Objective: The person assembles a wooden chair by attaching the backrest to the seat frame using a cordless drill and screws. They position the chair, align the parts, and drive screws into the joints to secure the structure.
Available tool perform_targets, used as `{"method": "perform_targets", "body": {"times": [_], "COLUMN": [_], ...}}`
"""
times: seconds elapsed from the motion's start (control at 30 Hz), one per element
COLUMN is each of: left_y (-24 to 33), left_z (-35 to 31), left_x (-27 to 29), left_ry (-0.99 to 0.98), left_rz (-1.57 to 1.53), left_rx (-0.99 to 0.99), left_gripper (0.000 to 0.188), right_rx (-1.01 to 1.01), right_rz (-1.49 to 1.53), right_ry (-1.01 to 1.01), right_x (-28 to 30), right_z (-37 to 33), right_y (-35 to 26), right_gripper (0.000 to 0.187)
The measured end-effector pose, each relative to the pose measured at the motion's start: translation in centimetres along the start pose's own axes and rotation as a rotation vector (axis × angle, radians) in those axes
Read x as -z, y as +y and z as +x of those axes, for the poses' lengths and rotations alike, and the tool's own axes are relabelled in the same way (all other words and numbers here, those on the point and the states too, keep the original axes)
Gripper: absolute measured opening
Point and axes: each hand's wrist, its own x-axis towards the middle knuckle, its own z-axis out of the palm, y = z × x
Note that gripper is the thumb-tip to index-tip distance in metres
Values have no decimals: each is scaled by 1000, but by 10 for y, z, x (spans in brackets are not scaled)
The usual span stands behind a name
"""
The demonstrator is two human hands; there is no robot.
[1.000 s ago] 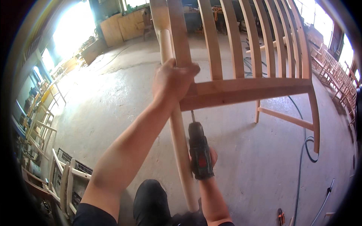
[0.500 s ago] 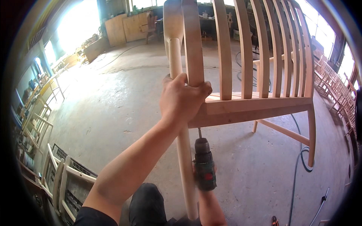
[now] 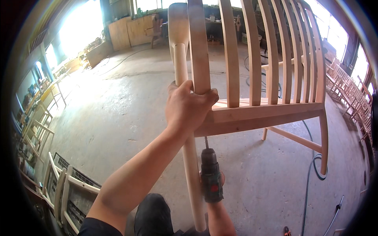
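Note:
A pale wooden bench-like chair (image 3: 271, 118) with a slatted back stands close in front of me, its seat rail running off to the right. My left hand (image 3: 186, 105) is wrapped round the chair's near back post, where it meets the seat rail and the round leg. Below the rail, my right hand (image 3: 223, 179) grips a dark cordless drill (image 3: 212, 177), which hides most of that hand. The drill points upward beside the leg (image 3: 193, 181). Its thin bit (image 3: 206, 142) reaches the rail's underside; whether the tip is in the wood is hidden.
Several wooden chair frames (image 3: 350, 94) line the right wall, and more chair frames (image 3: 75, 188) stand at the lower left. A dark hose (image 3: 309, 188) lies looped on the concrete floor at right. Orange-handled pliers-like tool (image 3: 287, 231) lies at the bottom edge.
Chair, hands and drill appear slightly further left and lower, as the view has shifted a little. Both hands keep the same hold.

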Motion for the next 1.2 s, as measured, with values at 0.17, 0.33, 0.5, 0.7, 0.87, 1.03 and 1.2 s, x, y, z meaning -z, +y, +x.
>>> {"method": "perform_targets", "body": {"times": [0.17, 0.33, 0.5, 0.7, 0.87, 1.03, 1.2], "left_y": [-4, 0, -5, -5, -91, -125, -54], "left_z": [-1, 0, 7, 30, 148, 277, 205], "left_x": [-1, 1, 6, -11, -36, 30, 28], "left_ry": [52, 40, -1, 36, -103, -138, -172], "left_rz": [20, 11, -57, -181, -369, -274, -269], "left_rx": [-51, -46, 10, -99, -283, -411, -164], "left_gripper": [43, 43, 42, 32, 26, 44, 42], "right_rx": [210, 70, 476, 511, -123, -530, -832], "right_rz": [-260, 12, -444, -636, -911, -1564, -1579], "right_ry": [-14, -80, -62, 79, 316, 380, 497], "right_x": [-15, -4, -16, 53, 105, 182, 196], "right_z": [-2, 2, 1, -37, -115, -154, -222], "right_y": [-40, -20, -39, -29, -12, 55, 96], "right_gripper": [18, 17, 13, 25, 47, 48, 51]}}
